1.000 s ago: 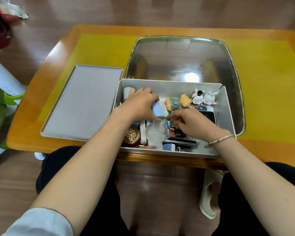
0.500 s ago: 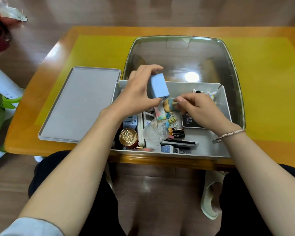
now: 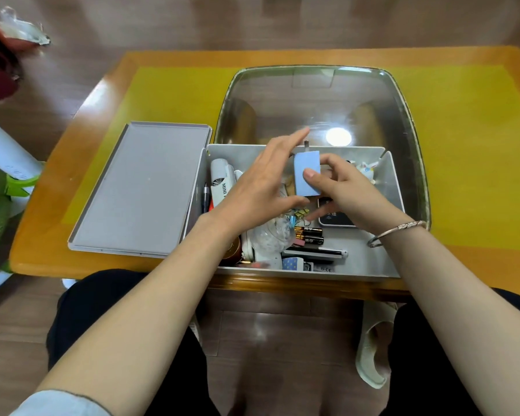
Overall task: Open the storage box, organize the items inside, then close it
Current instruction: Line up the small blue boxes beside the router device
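The grey storage box (image 3: 391, 187) stands open at the table's near edge, and its flat grey lid (image 3: 144, 187) lies to its left. Above the box my right hand (image 3: 350, 192) pinches a light blue block (image 3: 304, 163), thumb on its front face. My left hand (image 3: 257, 189) sits just left of the block with its fingers stretched out. I cannot tell whether it touches the block. Inside lie a white mini fan (image 3: 221, 181), batteries (image 3: 311, 236), a black device (image 3: 336, 220), a clear plastic piece (image 3: 270, 237) and small figurines (image 3: 367, 170).
A large clear tray (image 3: 312, 97) sits upside down behind the box on the yellow mat (image 3: 174, 94). The wooden table edge (image 3: 282, 283) runs just under the box. A white and green chair (image 3: 9, 175) stands to the left.
My left hand lifted the blue block out of the box. The right hand came up from the figurines and took it by the thumb, while the left hand's fingers opened.
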Tool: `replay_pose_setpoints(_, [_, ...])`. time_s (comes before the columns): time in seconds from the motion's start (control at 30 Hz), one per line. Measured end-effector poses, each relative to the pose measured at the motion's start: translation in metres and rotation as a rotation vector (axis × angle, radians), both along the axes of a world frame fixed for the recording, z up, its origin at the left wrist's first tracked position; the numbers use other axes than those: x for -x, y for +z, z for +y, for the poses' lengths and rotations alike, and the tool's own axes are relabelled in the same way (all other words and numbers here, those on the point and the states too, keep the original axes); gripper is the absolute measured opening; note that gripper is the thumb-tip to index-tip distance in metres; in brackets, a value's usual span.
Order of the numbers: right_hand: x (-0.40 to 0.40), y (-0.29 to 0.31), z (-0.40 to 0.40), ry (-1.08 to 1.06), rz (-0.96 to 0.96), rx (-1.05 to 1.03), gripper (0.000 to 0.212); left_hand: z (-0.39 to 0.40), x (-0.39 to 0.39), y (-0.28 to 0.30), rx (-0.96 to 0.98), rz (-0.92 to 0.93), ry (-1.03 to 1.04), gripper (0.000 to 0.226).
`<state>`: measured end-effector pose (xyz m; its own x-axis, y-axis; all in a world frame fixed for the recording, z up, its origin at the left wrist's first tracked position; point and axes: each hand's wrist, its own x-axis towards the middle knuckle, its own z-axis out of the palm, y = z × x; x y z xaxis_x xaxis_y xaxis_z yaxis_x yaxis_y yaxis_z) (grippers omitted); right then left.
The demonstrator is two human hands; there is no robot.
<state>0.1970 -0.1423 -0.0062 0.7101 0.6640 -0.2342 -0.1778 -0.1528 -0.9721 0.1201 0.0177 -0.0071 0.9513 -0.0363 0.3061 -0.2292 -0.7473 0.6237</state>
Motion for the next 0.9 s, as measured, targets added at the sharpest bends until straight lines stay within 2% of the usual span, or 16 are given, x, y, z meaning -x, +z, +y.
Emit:
replay_pose_setpoints(0.1, [-0.003, 0.000, -0.002, -0.035, -0.146, 0.024, 0.020, 0.001, -0.002, 0.004, 0.118, 0.100, 0.063, 0.092])
replay_pose_setpoints(0.2, [-0.007, 0.000, -0.005, -0.071, -0.336, 0.063, 0.030, -0.001, -0.004, 0.008, 0.232, 0.130, 0.138, 0.071])
replay_pose_setpoints(0.3, [-0.007, -0.002, -0.006, -0.107, -0.581, 0.152, 0.033, -0.001, -0.005, 0.012, 0.230, 0.086, 0.143, 0.045])
replay_pose_setpoints(0.37, [-0.004, -0.002, -0.005, -0.146, -0.644, 0.132, 0.034, 0.000, -0.004, 0.016, 0.216, 0.106, 0.147, 0.041])
replay_pose_setpoints(0.47, [-0.001, -0.002, -0.003, -0.179, -0.641, 0.083, 0.036, -0.001, -0.003, 0.019, 0.189, 0.154, 0.120, 0.039])
replay_pose_setpoints(0.57, [-0.001, -0.002, -0.001, -0.180, -0.553, 0.040, 0.041, -0.002, -0.001, 0.022, 0.156, 0.115, 0.108, 0.036])
replay_pose_setpoints(0.7, [0.003, -0.004, 0.004, 0.030, -0.326, -0.162, 0.039, -0.004, 0.002, 0.025, -0.034, -0.033, 0.090, 0.035])
replay_pose_setpoints(0.8, [0.006, -0.005, 0.002, 0.165, -0.193, -0.229, 0.036, -0.003, 0.002, 0.028, -0.039, -0.073, 0.122, 0.037])
replay_pose_setpoints(0.9, [0.004, -0.003, -0.001, 0.200, -0.130, -0.228, 0.035, 0.000, 0.003, 0.029, 0.010, -0.059, 0.124, 0.040])
